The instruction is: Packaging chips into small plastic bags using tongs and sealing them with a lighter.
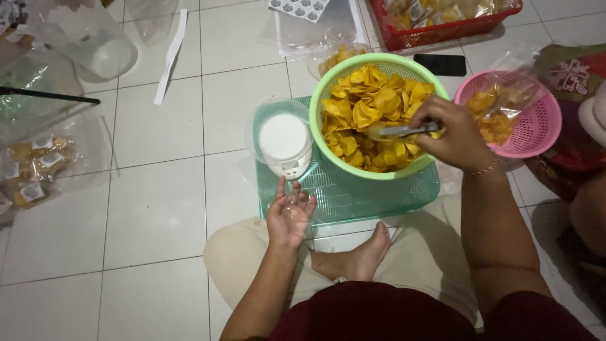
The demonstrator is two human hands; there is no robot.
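Floor was glossy white ceramic tile with thin grout lines. The green bowl, the pink basket and the teal tray all looked like smooth plastic, tray and basket perforated. The tongs were shiny metal. The chips looked dry and matt, and the clear bags near the floor's left edge were crinkly, glossy film.

Metal tongs lie nearly level across the yellow chips, gripped at their right end by the right hand, tips pointing left. Chips are thin, curled, golden, heaped in a light green round basket standing on a teal perforated tray on the floor.
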